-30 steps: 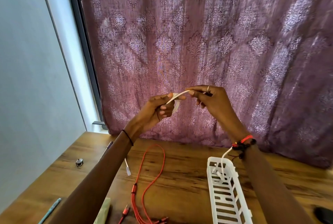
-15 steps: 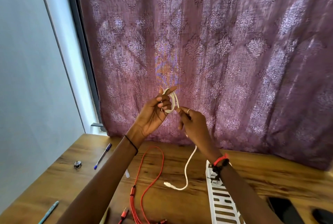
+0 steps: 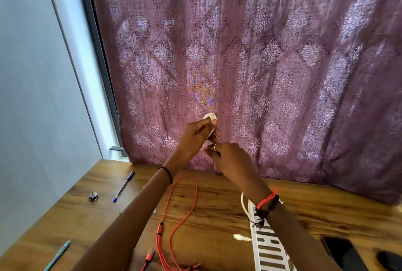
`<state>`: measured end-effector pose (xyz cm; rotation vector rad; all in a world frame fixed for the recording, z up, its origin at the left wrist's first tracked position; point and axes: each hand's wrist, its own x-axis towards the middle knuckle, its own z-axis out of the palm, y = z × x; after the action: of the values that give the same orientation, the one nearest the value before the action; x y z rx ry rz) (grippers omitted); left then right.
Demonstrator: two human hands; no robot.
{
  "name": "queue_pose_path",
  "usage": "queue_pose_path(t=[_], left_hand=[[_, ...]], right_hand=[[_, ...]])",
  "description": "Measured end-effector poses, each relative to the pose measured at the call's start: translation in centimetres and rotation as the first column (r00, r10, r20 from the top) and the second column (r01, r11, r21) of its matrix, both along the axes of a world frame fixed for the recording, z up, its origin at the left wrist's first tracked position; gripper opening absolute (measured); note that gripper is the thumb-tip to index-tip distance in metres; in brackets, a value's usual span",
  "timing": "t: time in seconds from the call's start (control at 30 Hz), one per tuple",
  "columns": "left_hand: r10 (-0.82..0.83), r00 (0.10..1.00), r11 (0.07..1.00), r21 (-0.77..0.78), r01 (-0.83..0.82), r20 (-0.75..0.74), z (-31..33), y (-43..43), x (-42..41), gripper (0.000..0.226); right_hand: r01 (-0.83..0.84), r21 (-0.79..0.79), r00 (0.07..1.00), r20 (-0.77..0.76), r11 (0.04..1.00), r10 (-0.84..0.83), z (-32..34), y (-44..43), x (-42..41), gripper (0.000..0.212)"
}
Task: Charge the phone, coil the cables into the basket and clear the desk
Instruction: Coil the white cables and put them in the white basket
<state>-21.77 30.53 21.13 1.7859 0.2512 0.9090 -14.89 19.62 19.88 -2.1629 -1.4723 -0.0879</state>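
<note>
My left hand point(image 3: 196, 134) is raised above the desk, holding the coiled loops of a white cable point(image 3: 210, 116). Just below it, my right hand point(image 3: 229, 158) pinches the same cable; its loose tail point(image 3: 243, 203) hangs behind my wrist, and its plug end point(image 3: 239, 237) rests by the white slotted basket point(image 3: 268, 249). An orange multi-plug cable point(image 3: 185, 203) lies looped on the wooden desk point(image 3: 217, 212) between my arms. A black phone point(image 3: 343, 253) lies flat at the lower right.
A blue pen point(image 3: 124, 186) and a small round metal object point(image 3: 93, 196) lie at the left of the desk, a teal pen point(image 3: 57, 255) near the front left edge. A dark object point(image 3: 389, 260) sits at the far right. A purple curtain point(image 3: 261, 63) hangs behind.
More white cable has been wound onto the coil in my left hand. My right hand dropped below the left, and the cable's free end shifted right toward the basket.
</note>
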Motion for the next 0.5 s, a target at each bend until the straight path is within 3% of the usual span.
queue_pose_path(t=[0.13, 0.23, 0.4, 0.5], left_hand=[[0.104, 0.989, 0.963, 0.260, -0.075, -0.101, -0.2, -0.1, 0.3, 0.027], [0.210, 0.965, 0.883, 0.454, -0.119, -0.155, -0.4, 0.5, 0.4, 0.026], [0.352, 0.918, 0.752, 0.639, -0.161, -0.183, -0.9, 1.0, -0.4, 0.025], [0.318, 0.911, 0.765, 0.638, -0.083, -0.263, -1.1, 0.5, -0.6, 0.018]], right_hand=[[-0.126, 0.026, 0.980, -0.155, 0.992, 0.128, 0.7, -0.7, 0.5, 0.027], [-0.152, 0.019, 0.981, -0.123, 0.988, 0.153, 1.2, -1.5, 1.0, 0.027], [-0.114, 0.073, 0.988, -0.101, 0.991, 0.121, 2.5, -2.9, 2.4, 0.028], [-0.078, 0.154, 0.996, -0.038, 0.985, 0.085, 3.3, -3.2, 2.9, 0.020]])
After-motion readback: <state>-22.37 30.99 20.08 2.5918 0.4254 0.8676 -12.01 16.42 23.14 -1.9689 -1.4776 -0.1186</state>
